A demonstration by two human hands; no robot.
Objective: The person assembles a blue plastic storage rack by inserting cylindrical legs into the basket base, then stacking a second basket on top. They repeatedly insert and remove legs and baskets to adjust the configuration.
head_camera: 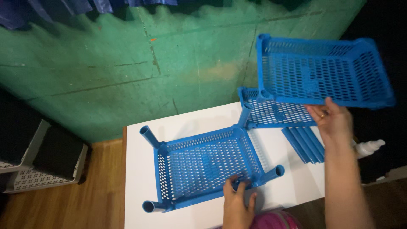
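Above the desk's (140,178) far right corner, the right hand (333,121) is gripping a blue tray (322,70) aloft by its near edge, seemingly level, while the left hand (237,199) is clamping the legged tray (203,167) lying below-left

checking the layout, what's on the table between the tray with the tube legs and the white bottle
In the head view, a bundle of loose blue tubes lies on the white table between the legged tray and the white bottle; the right forearm crosses there too.
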